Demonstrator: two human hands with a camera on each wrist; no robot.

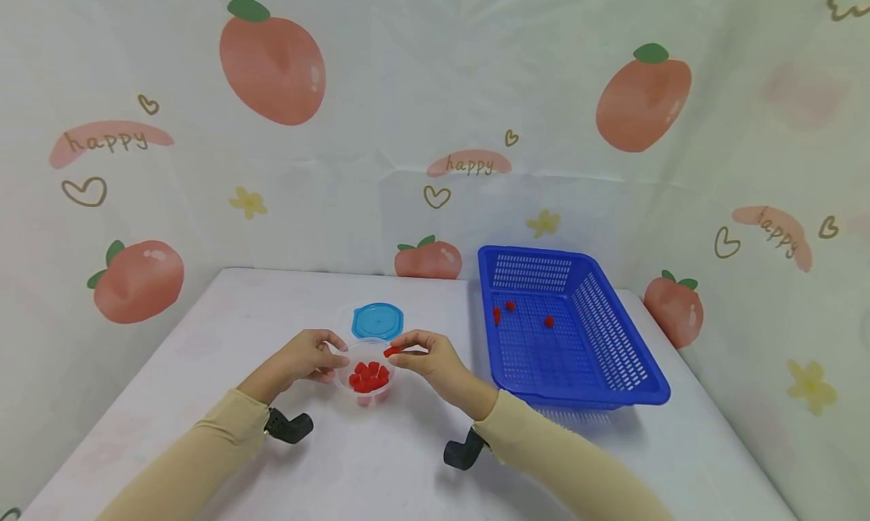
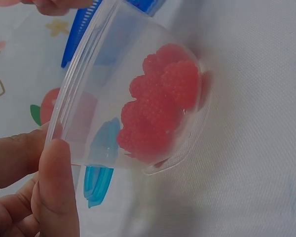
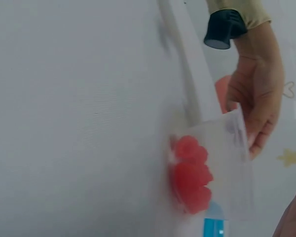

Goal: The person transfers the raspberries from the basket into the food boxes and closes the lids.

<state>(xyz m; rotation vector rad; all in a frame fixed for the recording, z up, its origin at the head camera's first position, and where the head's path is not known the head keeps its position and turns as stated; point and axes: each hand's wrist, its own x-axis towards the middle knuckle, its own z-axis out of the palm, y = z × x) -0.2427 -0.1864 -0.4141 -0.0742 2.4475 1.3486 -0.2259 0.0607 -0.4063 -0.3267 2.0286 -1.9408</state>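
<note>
A clear plastic tub (image 2: 133,34) with several raspberries (image 2: 158,103) heaped on its bottom stands on the table. My left hand (image 1: 309,359) pinches the tub's rim on the left side, thumb and fingers bent about the edge. Over the opposite side of the rim, my right hand (image 1: 435,362) holds one red raspberry (image 1: 390,351) between thumb and fingertips. In the right wrist view, only a sliver of the right hand (image 3: 292,217) shows at the edge, and its raspberry is out of sight there.
Behind the tub lies a round blue lid (image 1: 377,321). To the right stands a large blue plastic basket (image 1: 564,362) with a few raspberries (image 1: 549,322) inside. A white cloth backdrop (image 1: 353,204) printed with fruit hangs behind the table (image 1: 381,468).
</note>
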